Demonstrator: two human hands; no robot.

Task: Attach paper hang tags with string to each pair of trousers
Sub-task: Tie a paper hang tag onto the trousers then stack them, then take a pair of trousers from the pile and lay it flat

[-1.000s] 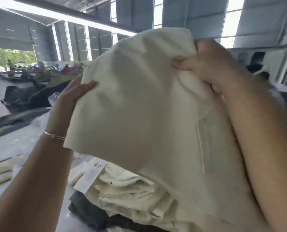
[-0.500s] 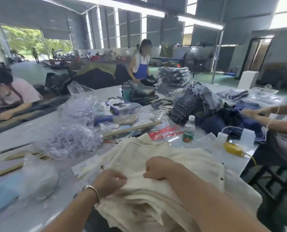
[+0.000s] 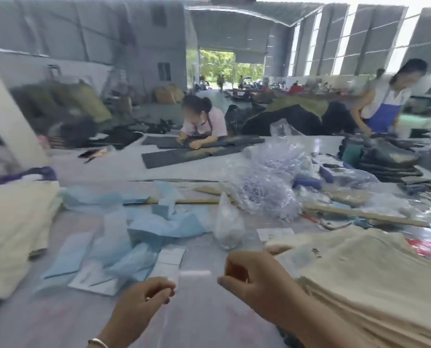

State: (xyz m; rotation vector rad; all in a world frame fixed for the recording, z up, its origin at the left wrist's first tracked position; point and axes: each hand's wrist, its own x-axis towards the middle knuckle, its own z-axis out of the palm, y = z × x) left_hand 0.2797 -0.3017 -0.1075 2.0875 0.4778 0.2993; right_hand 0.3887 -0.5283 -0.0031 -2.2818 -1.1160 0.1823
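My left hand (image 3: pixel 146 298) hovers low over the table with thumb and forefinger pinched together. A faint thin string (image 3: pixel 164 322) seems to hang from them. My right hand (image 3: pixel 251 280) is level with it, a little to the right. Its fingers are curled, and blur hides whether it holds anything. A stack of folded cream trousers (image 3: pixel 365 280) lies right of my right hand. White paper tags (image 3: pixel 170 258) lie on the table just beyond my hands. Another tag (image 3: pixel 274 233) sits by the stack's far edge.
A second cream pile (image 3: pixel 13 234) lies at the left. Blue paper pieces (image 3: pixel 159 226), a small plastic bag (image 3: pixel 227 227), a tangle of pale strings (image 3: pixel 264 194) and a long wooden stick (image 3: pixel 360 214) cover the table's middle. Two people work on dark trousers (image 3: pixel 197 154) across the table.
I lowered the cream trousers onto the stack and let go. My view swung left, and both hands moved off the stack to the table in front of me.
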